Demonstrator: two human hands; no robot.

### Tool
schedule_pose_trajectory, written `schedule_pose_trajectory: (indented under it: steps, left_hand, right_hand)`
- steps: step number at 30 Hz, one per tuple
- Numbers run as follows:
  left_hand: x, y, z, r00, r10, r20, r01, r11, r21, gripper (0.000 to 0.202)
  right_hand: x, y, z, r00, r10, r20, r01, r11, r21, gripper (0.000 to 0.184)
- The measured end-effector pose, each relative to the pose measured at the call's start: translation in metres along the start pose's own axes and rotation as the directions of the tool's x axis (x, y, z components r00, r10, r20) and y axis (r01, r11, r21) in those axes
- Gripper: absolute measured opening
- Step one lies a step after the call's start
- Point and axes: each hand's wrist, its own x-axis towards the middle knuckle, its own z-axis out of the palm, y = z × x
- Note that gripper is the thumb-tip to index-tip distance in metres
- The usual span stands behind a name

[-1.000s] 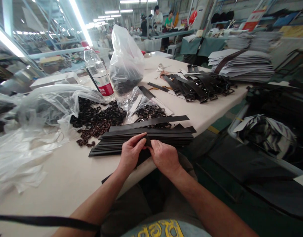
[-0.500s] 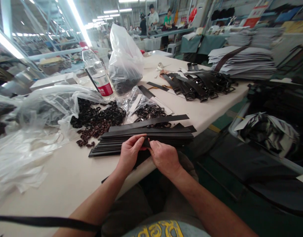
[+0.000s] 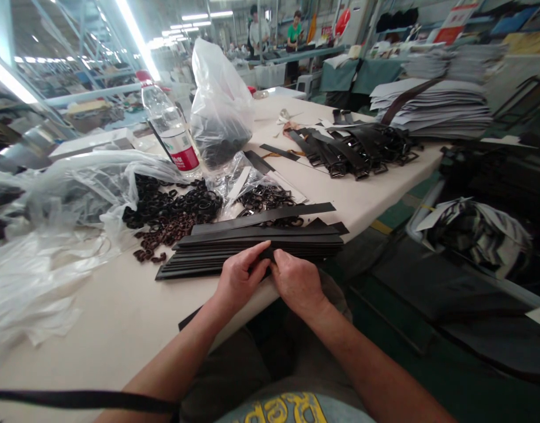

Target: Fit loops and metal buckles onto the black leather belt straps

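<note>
My left hand (image 3: 238, 279) and my right hand (image 3: 297, 281) meet at the table's front edge, both pinched on the end of a black belt strap (image 3: 266, 256). The rest of that strap runs down off the table edge under my left wrist. Just beyond my fingers lies a flat stack of black straps (image 3: 256, 244). Past the stack are a heap of small dark loops (image 3: 173, 211) and a clear bag of dark buckles (image 3: 265, 197).
A water bottle (image 3: 170, 132) and an upright plastic bag (image 3: 219, 106) stand behind the loops. Crumpled plastic sheeting (image 3: 53, 235) covers the table's left. Finished belts with buckles (image 3: 353, 150) lie at the far right. People stand at a distant bench (image 3: 274, 29).
My fingers have closed in tighter on the strap end, and the small folded tip seen earlier is now hidden between them. The view has shifted slightly.
</note>
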Motion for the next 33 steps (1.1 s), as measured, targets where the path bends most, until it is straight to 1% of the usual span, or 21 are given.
schedule_pose_trajectory:
  steps: [2, 4, 7, 10, 12, 14, 17, 19, 22, 24, 26, 29, 33]
  left_hand:
    - [0.000, 0.000, 0.000, 0.998, -0.063, 0.007, 0.064, 0.993, -0.096, 0.030]
    - [0.000, -0.002, 0.001, 0.989, -0.146, 0.002, 0.143, 0.963, -0.229, 0.029]
    - [0.002, -0.005, 0.003, 0.967, -0.254, 0.025, 0.241, 0.878, -0.414, 0.035]
    - [0.005, -0.004, 0.003, 0.945, -0.318, 0.080, 0.313, 0.797, -0.517, 0.034]
    - [0.006, -0.002, 0.002, 0.932, -0.347, 0.103, 0.345, 0.769, -0.538, 0.032]
    - [0.006, 0.001, 0.001, 0.924, -0.367, 0.109, 0.364, 0.756, -0.543, 0.030]
    - [0.005, 0.002, 0.001, 0.923, -0.377, 0.082, 0.359, 0.760, -0.541, 0.026]
    - [0.004, 0.002, 0.000, 0.927, -0.371, 0.056, 0.340, 0.768, -0.542, 0.025]
    - [0.003, 0.002, 0.000, 0.935, -0.354, 0.025, 0.309, 0.778, -0.547, 0.025]
    - [0.004, 0.003, 0.000, 0.936, -0.351, 0.014, 0.300, 0.780, -0.550, 0.025]
    - [0.004, 0.003, 0.000, 0.936, -0.352, 0.004, 0.295, 0.777, -0.556, 0.025]
    - [0.004, 0.003, 0.001, 0.934, -0.358, 0.011, 0.301, 0.768, -0.566, 0.027]
    - [0.004, 0.004, 0.002, 0.928, -0.367, 0.058, 0.337, 0.767, -0.547, 0.028]
  right_hand:
    - [-0.001, 0.000, -0.001, 1.000, -0.016, -0.023, 0.015, 1.000, -0.016, 0.021]
    - [-0.002, -0.001, -0.002, 0.998, -0.040, -0.058, 0.039, 0.999, -0.023, 0.023]
    - [-0.002, 0.000, -0.005, 0.993, -0.073, -0.097, 0.070, 0.997, -0.029, 0.021]
    - [-0.002, 0.001, -0.006, 0.993, -0.077, -0.091, 0.074, 0.997, -0.034, 0.020]
    - [-0.002, 0.001, -0.007, 0.994, -0.065, -0.082, 0.064, 0.998, -0.021, 0.019]
    - [-0.002, 0.000, -0.007, 0.996, -0.040, -0.077, 0.043, 0.999, 0.031, 0.018]
    - [-0.001, -0.001, -0.010, 0.999, 0.009, -0.052, 0.000, 0.986, 0.170, 0.018]
    - [-0.001, -0.001, -0.013, 0.999, 0.045, -0.017, -0.039, 0.961, 0.275, 0.018]
    - [-0.004, 0.002, -0.018, 0.994, 0.077, 0.080, -0.105, 0.886, 0.451, 0.018]
    - [-0.007, 0.007, -0.020, 0.986, 0.067, 0.153, -0.142, 0.820, 0.555, 0.018]
    - [-0.011, 0.013, -0.022, 0.977, 0.059, 0.206, -0.177, 0.763, 0.622, 0.021]
    - [-0.018, 0.022, -0.023, 0.967, 0.058, 0.246, -0.211, 0.722, 0.659, 0.023]
    - [-0.019, 0.030, -0.028, 0.963, 0.026, 0.268, -0.193, 0.759, 0.622, 0.031]
